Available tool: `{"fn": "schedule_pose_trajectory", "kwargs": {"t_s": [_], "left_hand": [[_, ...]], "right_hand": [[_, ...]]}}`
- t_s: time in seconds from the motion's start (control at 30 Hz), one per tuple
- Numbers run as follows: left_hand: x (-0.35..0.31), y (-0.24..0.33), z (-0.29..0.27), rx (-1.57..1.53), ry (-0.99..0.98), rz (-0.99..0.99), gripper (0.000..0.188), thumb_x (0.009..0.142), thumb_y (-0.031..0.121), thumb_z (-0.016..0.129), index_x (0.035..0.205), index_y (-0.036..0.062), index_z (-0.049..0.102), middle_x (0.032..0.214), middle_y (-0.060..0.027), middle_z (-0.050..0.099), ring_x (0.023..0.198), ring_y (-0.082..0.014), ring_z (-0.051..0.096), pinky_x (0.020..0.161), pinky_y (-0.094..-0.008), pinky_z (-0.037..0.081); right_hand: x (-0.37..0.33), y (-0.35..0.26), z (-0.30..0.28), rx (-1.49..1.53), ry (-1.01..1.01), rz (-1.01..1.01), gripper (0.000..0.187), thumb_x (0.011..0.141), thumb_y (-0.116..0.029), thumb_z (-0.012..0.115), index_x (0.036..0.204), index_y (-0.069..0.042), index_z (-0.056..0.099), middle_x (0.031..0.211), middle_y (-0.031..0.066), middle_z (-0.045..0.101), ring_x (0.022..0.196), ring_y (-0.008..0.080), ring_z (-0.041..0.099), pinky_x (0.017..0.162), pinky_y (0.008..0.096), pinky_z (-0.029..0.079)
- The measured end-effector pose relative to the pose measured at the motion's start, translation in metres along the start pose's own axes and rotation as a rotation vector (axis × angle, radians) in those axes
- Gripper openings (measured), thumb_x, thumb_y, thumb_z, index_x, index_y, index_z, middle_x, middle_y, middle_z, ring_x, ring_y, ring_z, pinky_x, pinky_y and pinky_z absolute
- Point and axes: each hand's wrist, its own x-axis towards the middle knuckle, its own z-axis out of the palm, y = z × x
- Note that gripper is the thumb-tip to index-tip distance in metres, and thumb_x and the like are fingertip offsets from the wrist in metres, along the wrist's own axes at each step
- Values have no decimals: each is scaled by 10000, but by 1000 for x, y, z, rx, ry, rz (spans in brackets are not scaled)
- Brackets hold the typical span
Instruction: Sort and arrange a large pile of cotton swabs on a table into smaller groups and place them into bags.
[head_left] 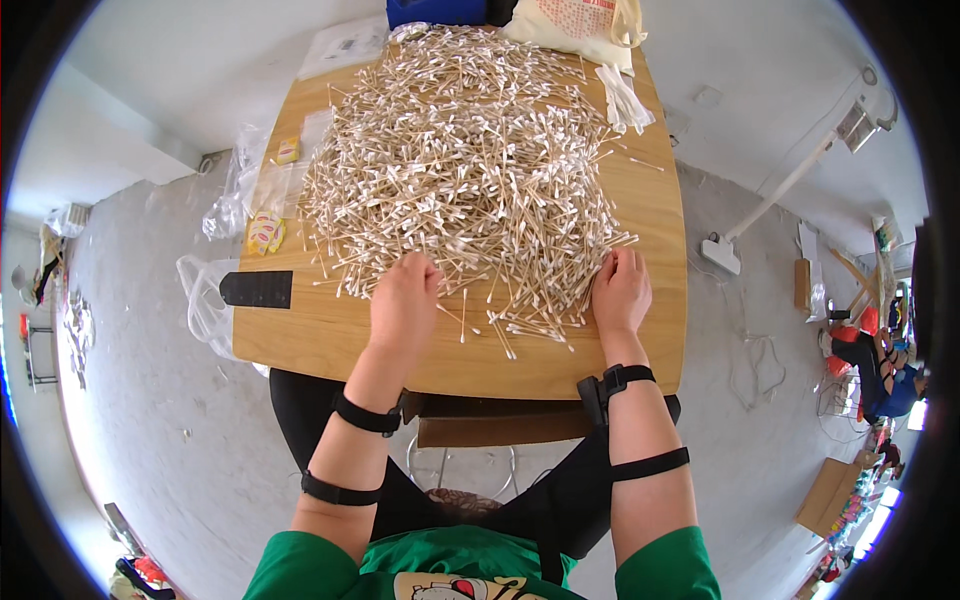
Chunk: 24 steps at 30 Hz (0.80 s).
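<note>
A: Where do the hands sit?

B: Both rest at the near edge of the heap of cotton swabs [465, 170]; the left hand [405, 300] lies knuckles-up with its fingers curled into the swabs, closed loosely over a few as far as I can judge; the right hand [620, 290] is curled too, fingertips tucked into the right near corner of the heap; whether it pinches anything I cannot tell.

A: And the swabs themselves?

B: Spread thick over the far and middle part of the wooden table [330, 340], wooden sticks with white tips lying every way; loose ones trail out toward the near edge between the hands.

A: Which step would you call it?

B: A gathering or sorting step, by my reading; the hands are drawing swabs out of the tangle at its near margin.

A: What would the next move ask for?

B: Picking out sticks that cross each other without dragging the rest along; a light pinch, and room on the bare near strip of wood to lay them straight.

A: Anything else about?

B: Clear plastic bags [245, 185] at the left edge, a black flat piece [257, 289] at the near left, a cream cloth bag [575, 25] at the far end, and a small bundle of wrapped swabs [625, 100] far right.
</note>
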Motion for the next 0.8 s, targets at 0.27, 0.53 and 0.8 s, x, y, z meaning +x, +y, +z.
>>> {"fn": "schedule_pose_trajectory", "kwargs": {"t_s": [0.27,0.53,0.8], "left_hand": [[-5,-29,-40,-811,-42,-359,149,966,121,611,1062,7,609,829,8,615,748,-64,566,622,-212,464],[-62,-50,-39,-1882,-408,-747,342,990,15,490,1331,8,515,921,-25,596,745,-98,538,635,-212,468],[-73,-53,-58,-427,-353,-420,261,988,97,525,1219,23,621,848,-47,633,690,-124,578,641,-277,495]], "right_hand": [[0,3,0,0,16,-1,76,914,-139,566,866,-81,578,867,110,612,828,338,609,700,448,499],[0,3,4,-17,13,-11,58,909,-149,566,881,-98,574,867,103,612,828,332,614,691,453,500],[0,3,1,-32,13,-8,45,901,-139,576,881,-99,576,871,97,615,835,327,616,697,446,504]]}}
